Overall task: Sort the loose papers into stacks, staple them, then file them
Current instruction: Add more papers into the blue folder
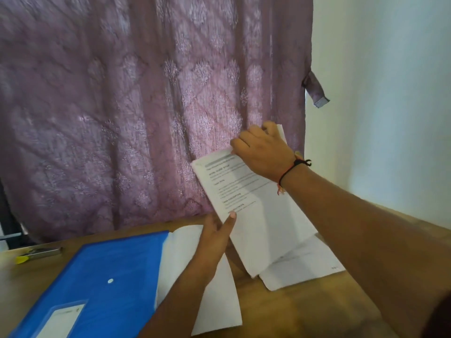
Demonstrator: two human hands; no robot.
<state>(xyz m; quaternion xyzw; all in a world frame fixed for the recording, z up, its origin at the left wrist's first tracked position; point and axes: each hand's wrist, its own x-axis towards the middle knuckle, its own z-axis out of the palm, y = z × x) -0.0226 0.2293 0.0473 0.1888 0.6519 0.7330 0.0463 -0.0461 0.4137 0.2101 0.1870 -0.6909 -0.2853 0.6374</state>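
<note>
- The stack of white printed paper sheets [256,211] stands tilted on its lower edge, above the brown wooden surface [292,308].
- The right hand [261,152] grips the stack's top edge with its fingers curled over. The left hand [214,237] pinches the left edge, thumb on the printed face.
- To square the stack, it seems best to loosen both grips slightly and tap the lower edge down until the thin, floppy sheets align.
- More flat white sheets [305,264] lie beneath.
- A glossy blue plastic folder [97,276] with a white snap lies to the left.
- A metal stapler with a yellow end [39,253] sits beyond the folder.
</note>
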